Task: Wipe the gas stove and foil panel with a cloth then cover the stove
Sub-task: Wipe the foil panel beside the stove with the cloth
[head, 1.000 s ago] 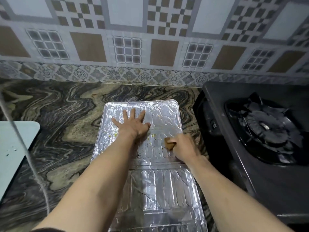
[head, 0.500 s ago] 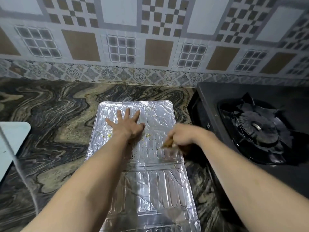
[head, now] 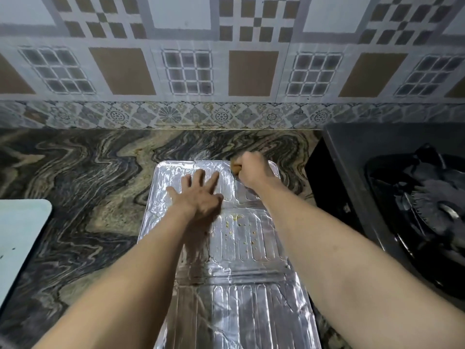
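Table (head: 83,177) of swirled dark stone fills the view from the tiled wall (head: 191,71) down to the person's arms, and it carries everything here. Gas stove (head: 392,197), black, sits at the right, its side close beside the foil and its burner grate (head: 437,210) bare: nothing covers it, so the covering step looks not yet done, and whether it has been wiped cannot be told. Foil panel (head: 234,285) lies flat in the middle, running from near the wall toward the person, in folded sections. A pale board (head: 20,238) lies at the left edge of the table, well apart from the foil.

Left hand (head: 198,197) rests open on the far section, fingers spread flat, pinning the foil down. Right hand (head: 254,172) is curled round a yellowish cloth (head: 236,168) at the far right corner of the foil, the cloth touching the foil's edge.

Yellow crumbs (head: 239,222) dot the section just behind the hands, so my judgement is that the wiping of the foil is partly done at most, with the middle and near sections left.

For room: the table left of the foil is free for sweeping strokes; on the right the stove's side hems the foil in, and the thin foil edge could buckle or lift under a hard stroke.
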{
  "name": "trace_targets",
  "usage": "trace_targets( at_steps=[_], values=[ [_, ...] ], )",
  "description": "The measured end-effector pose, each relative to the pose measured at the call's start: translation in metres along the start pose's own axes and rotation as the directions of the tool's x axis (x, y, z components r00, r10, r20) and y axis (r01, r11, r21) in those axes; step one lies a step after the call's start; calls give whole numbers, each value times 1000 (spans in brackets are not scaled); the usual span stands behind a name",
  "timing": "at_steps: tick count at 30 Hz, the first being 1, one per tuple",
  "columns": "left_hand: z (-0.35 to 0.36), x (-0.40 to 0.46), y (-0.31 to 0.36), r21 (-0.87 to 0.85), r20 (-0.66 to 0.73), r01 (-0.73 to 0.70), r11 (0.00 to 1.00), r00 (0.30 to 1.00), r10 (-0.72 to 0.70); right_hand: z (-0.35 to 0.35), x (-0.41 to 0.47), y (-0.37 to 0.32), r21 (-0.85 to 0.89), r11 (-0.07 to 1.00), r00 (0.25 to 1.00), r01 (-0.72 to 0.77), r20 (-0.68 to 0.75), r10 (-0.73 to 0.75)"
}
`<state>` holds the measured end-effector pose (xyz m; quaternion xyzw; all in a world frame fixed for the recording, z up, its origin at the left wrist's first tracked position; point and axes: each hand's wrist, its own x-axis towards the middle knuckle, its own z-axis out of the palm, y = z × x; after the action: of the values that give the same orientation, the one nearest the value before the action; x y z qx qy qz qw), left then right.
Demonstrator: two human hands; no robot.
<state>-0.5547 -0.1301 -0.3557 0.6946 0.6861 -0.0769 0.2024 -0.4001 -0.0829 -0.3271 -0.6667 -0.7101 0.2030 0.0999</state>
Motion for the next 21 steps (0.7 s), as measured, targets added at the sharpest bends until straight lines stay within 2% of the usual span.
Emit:
trace_targets(
  at_steps=[6, 11, 15, 21],
  values=[
    [-20, -1, 11, 9, 119, 80, 997, 990, -81, 8, -44, 12, 14, 1000, 999, 16, 39, -17],
    [-25, -9, 14, -4, 138, 103, 995, 985, -101, 6, -99, 6, -43, 999, 997, 18, 78, -15],
    [-23, -10, 12, -23, 132, 101, 995, 986, -97, 14, -134, 5, -32, 999, 996, 41, 85, -38],
    [-23, -16, 9, -38, 126, 81, 996, 989, -76, 32, -174, 14, 34, 999, 997, -14, 75, 12]
  ],
)
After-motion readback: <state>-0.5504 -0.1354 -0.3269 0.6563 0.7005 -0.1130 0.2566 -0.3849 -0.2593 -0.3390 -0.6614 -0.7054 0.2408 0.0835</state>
